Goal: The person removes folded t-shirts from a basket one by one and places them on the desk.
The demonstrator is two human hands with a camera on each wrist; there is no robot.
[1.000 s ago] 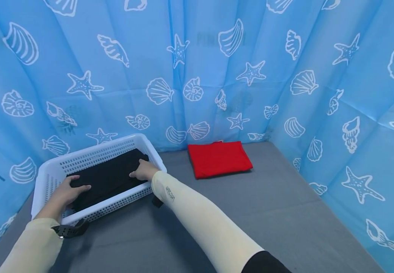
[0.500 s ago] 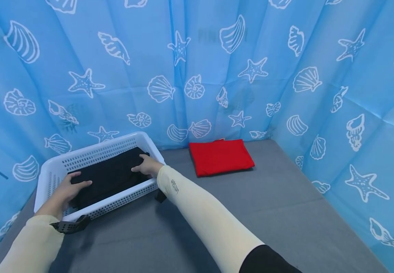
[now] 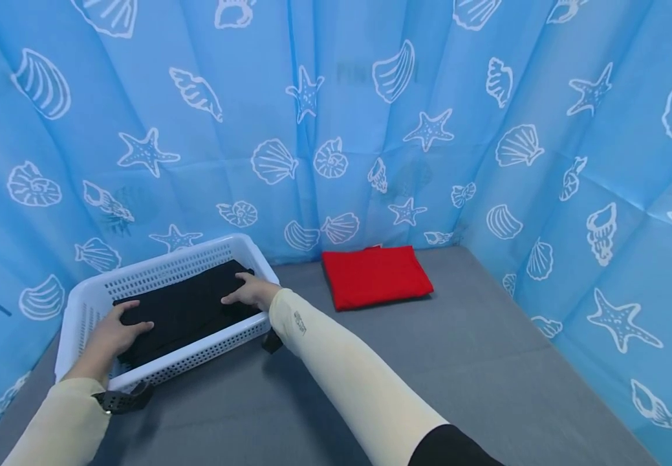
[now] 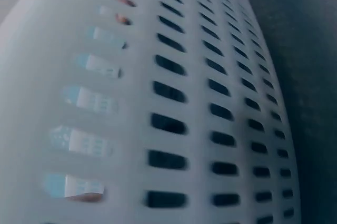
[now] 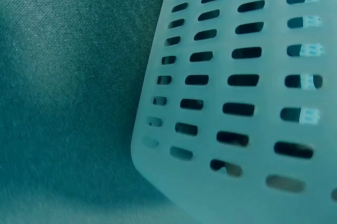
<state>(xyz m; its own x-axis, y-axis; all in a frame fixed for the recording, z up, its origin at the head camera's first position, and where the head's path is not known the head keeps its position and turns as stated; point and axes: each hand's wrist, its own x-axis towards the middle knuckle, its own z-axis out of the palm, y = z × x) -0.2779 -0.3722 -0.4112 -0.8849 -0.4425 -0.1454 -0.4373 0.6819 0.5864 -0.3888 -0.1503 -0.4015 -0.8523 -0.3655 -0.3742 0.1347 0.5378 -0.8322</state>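
A white perforated plastic basket (image 3: 155,262) stands at the left of the grey surface. Inside it lies a folded black cloth (image 3: 184,307). My left hand (image 3: 110,333) reaches over the basket's left end, thumb and index finger spread at the cloth's near-left edge. At the opposite end, my right hand (image 3: 251,292) touches the cloth with thumb and index finger apart. The remaining fingers of both hands are mostly hidden. Both wrist views show only the outer wall of the basket, as slotted plastic (image 4: 138,103) on the left and slotted plastic (image 5: 212,103) on the right.
A folded red cloth (image 3: 376,278) lies to the basket's right, near the back edge of the grey surface (image 3: 458,362). A blue curtain (image 3: 336,110) with white shells and starfish hangs behind and along the right side.
The head view tips slightly up and down. Both hands stay at the two ends of the black cloth, and the basket and red cloth keep their places.
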